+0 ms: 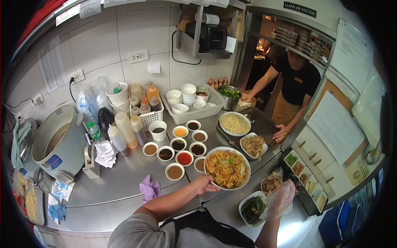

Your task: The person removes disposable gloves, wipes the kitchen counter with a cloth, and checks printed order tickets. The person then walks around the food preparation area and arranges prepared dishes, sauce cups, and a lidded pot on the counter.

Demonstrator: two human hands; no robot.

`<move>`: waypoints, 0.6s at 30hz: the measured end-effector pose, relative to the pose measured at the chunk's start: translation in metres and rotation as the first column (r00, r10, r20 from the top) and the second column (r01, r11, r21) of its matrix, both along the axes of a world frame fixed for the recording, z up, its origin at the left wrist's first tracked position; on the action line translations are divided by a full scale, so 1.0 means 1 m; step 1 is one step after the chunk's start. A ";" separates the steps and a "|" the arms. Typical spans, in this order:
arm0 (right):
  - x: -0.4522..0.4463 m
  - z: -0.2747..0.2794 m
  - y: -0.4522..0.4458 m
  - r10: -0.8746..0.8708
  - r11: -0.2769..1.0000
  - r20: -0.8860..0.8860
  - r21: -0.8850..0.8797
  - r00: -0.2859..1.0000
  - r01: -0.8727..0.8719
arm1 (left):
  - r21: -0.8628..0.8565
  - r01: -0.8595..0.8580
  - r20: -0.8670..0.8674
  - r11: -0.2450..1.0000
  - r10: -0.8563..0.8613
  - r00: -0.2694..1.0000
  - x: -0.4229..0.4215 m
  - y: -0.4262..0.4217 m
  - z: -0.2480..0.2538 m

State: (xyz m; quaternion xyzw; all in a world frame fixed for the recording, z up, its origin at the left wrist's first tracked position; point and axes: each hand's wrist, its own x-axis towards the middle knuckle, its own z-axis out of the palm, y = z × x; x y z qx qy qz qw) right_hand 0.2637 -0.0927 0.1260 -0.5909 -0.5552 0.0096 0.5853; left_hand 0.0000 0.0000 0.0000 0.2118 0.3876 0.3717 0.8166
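My left hand (205, 184) grips the lower left rim of a white bowl of noodles (227, 168). My right hand (283, 197), in a clear plastic glove, is raised at the lower right over the counter; its fingers look close together, but what they hold, if anything, is hidden. Beside it are a dish of shredded brown food (272, 183) and a white dish of dark greens (252, 209). Beyond the noodle bowl stand a bowl of pale grated food (235, 124) and a dish of browned strips (254, 146).
Several small sauce bowls (184, 158) stand left of the noodles. Behind them are squeeze bottles (125, 129) and a basket of white bowls (194, 105). A large pot (59, 140) is at left. A co-worker (292, 82) reaches through the hatch beside a metal pot (230, 97).
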 end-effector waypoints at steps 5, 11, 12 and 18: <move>0.031 -0.008 -0.002 -0.091 0.993 0.080 -0.063 0.993 0.097 | -0.061 0.021 -0.057 0.998 -0.025 0.998 0.032 0.006 -0.016; 0.033 -0.019 0.027 -0.049 0.999 -0.114 0.004 0.992 0.050 | -0.021 0.074 -0.089 0.997 -0.075 0.993 0.042 0.019 -0.018; 0.027 -0.018 0.031 -0.024 0.999 -0.119 0.030 0.993 0.028 | -0.022 0.093 -0.090 0.995 -0.095 0.991 0.042 0.021 -0.018; -0.001 -0.010 0.052 0.125 0.990 -0.288 -0.032 0.950 -0.140 | 0.037 0.260 -0.061 0.965 -0.257 0.964 0.041 0.029 -0.043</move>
